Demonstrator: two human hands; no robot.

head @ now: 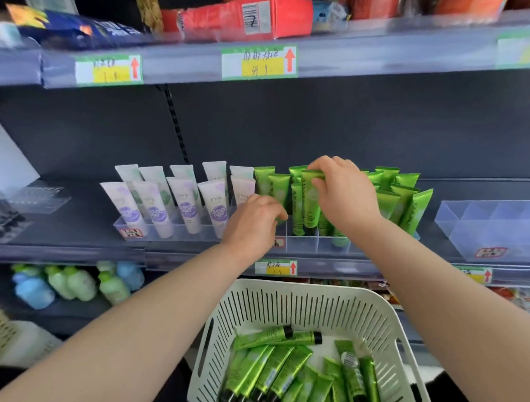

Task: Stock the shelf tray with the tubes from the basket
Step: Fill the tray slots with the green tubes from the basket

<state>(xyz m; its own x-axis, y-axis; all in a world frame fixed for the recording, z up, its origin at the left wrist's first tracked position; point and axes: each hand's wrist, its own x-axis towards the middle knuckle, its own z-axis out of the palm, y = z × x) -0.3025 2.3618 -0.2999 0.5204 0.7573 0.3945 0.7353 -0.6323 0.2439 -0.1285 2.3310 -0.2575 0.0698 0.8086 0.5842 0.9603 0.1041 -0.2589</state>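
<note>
A clear divided shelf tray [301, 243] on the middle shelf holds several upright green tubes [406, 201]. My right hand [343, 193] grips the crimped top of one green tube [310, 203] standing in the tray's front row. My left hand [253, 223] is at the tray's front left, fingers curled over its rim near a green tube; what it holds is hidden. Below, a white slotted basket [283, 302] holds several more green tubes [280, 371] lying flat.
White and purple tubes [157, 208] fill the tray's left part. An empty clear tray [480, 237] stands to the right. Price tags [275, 267] line the shelf edge. Bottles [72, 283] sit on the lower shelf, boxes [265, 15] on the upper one.
</note>
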